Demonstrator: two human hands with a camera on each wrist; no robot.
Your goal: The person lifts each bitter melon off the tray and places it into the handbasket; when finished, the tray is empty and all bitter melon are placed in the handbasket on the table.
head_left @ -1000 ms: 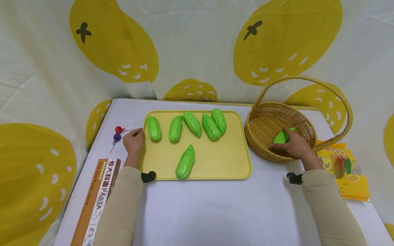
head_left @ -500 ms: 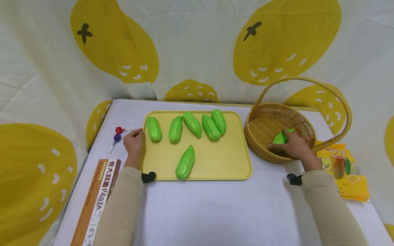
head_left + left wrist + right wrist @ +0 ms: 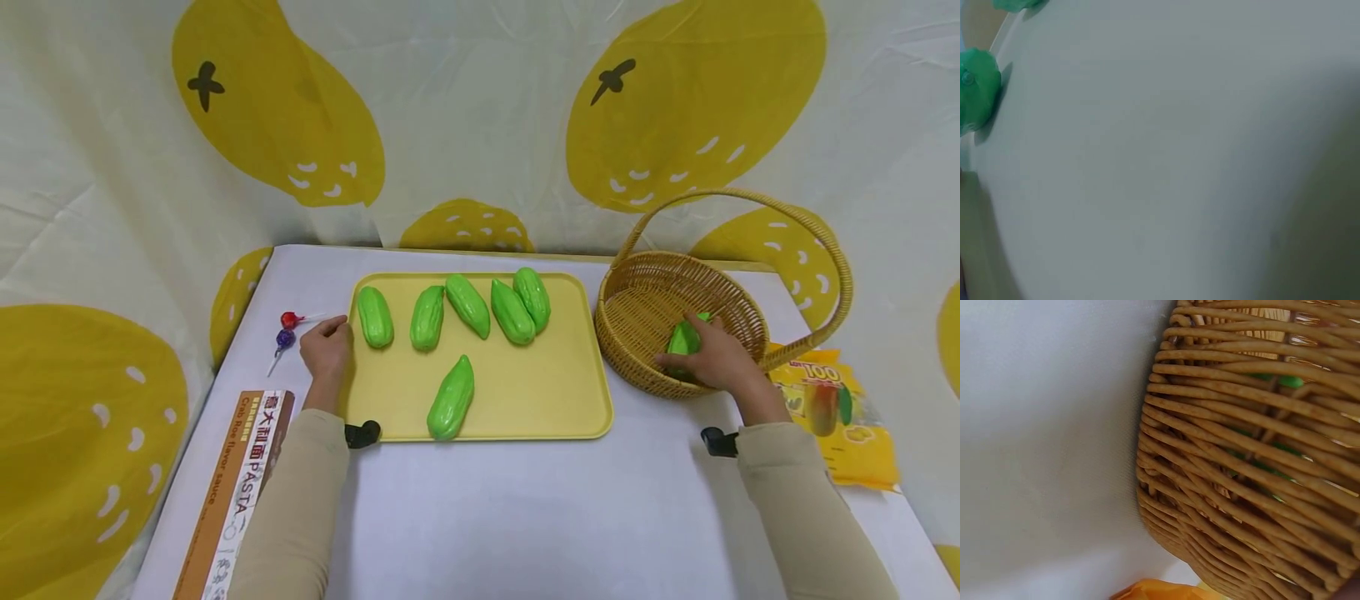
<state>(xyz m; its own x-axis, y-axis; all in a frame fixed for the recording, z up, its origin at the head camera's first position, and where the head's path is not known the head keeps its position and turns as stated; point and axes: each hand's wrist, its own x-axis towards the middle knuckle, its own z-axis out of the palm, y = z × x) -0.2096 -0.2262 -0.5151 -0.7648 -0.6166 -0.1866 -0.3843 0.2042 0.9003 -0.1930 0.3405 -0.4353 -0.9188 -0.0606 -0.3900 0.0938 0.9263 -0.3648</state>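
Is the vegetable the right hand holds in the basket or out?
In: the head view shows the green vegetable inside the basket, held by the right hand; the right wrist view shows green through the weave.

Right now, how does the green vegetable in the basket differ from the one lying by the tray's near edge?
The basket vegetable is held by the right hand and partly covered; the near-edge vegetable is untouched and in full view. The basket vegetable is inside the wicker basket; the near-edge vegetable lies on the flat yellow tray. Both are bright green.
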